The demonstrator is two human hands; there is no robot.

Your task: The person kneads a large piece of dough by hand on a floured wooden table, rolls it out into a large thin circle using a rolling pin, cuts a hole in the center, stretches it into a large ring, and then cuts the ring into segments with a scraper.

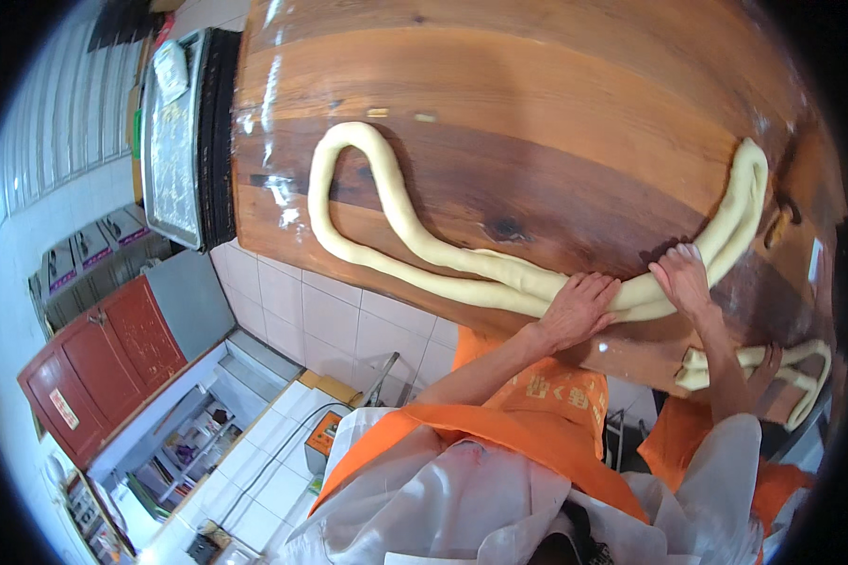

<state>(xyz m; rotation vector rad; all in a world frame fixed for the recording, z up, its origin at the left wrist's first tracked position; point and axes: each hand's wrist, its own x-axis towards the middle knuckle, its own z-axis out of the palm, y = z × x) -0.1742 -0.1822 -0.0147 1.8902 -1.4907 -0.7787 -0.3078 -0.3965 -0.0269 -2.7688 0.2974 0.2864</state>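
Observation:
A long pale rope of dough (386,193) lies looped on a glossy wooden table (537,85). One loop bends round at the far left, another (740,202) curves up at the right. My left hand (579,306) presses flat, fingers spread, on the doubled strands near the table's front edge. My right hand (683,278) lies palm down on the same rope just to the right. More dough strands (791,363) hang folded at the lower right edge of the table.
A floured metal baking tray (171,141) rests on a dark stack left of the table. A red cabinet (104,363), shelves and a white tiled floor (283,320) lie below. I wear an orange apron (537,414) over white.

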